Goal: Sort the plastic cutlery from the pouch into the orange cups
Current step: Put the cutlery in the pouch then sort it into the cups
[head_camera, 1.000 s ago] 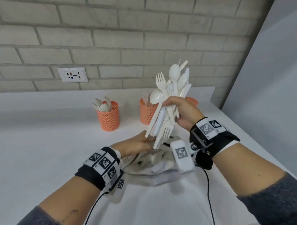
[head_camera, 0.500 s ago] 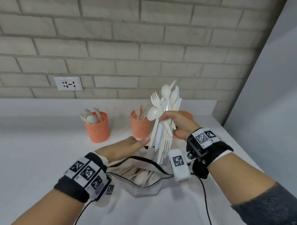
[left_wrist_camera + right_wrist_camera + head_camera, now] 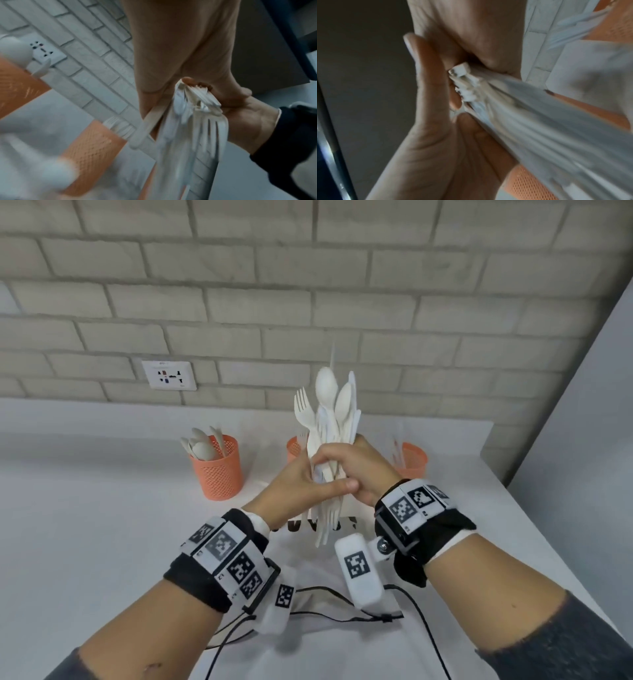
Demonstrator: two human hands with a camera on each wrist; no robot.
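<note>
Bundle of white plastic cutlery (image 3: pixel 329 440) upright in my grip: spoon bowls, fork tines, knife tips fan above my fists, handle ends and one fork's tines poke out below. Pouch (image 3: pixel 329 604) lies flat on table beneath, near me. Three orange mesh cups beyond grip: left cup (image 3: pixel 217 470) holds spoons, middle cup (image 3: pixel 294 448) forks, right cup (image 3: pixel 412 462) half hidden.

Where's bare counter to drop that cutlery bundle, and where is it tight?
Free: the white counter left of the spoon cup, and the gap between that cup and the middle cup. Crowded: directly below both hands, left hand and right hand, gripping the cutlery bundle; the pouch and cables lie there. The right cup sits near the counter edge.
</note>
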